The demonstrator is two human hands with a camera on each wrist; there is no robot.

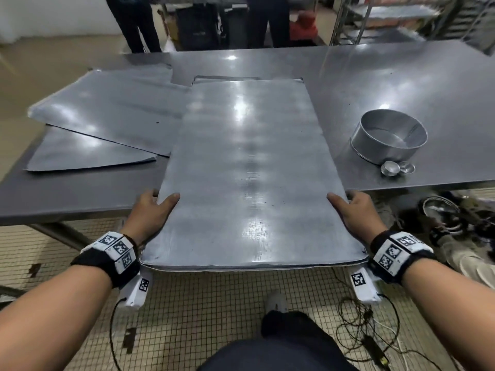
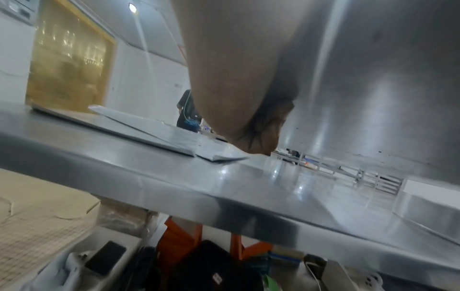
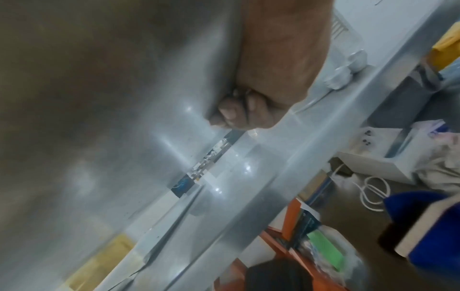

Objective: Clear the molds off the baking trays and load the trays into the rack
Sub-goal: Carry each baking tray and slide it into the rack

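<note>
both hands hold one large flat baking tray [image 1: 249, 167] by its long sides. the left hand [image 1: 150, 212] grips the left edge near the person, thumb on top of the sheet and fingers curled under it. the right hand [image 1: 356, 212] grips the right edge the same way, thumb on top, fingers below. the near end of the tray sticks out past the front edge of the steel table [image 1: 401, 84], over the tiled floor [image 1: 187, 317]; the far end lies over the tabletop. a thin second edge shows just under the near end of the tray, so there may be another sheet beneath it, but i cannot tell for sure

left of the held tray, two more trays [image 1: 107, 108] lie overlapped on the table, the upper one skewed across the lower one [image 1: 80, 153]. right of the held tray, well apart from it, a round cake mold [image 1: 388, 136] stands upright on the table, with a few small round molds [image 1: 397, 167] just beside it at the near side

at the far right behind the table stands a metal rack [image 1: 401, 14] with shelves. two people's legs [image 1: 139, 22] are beyond the far side of the table. cables [image 1: 361, 325] lie on the floor
</note>
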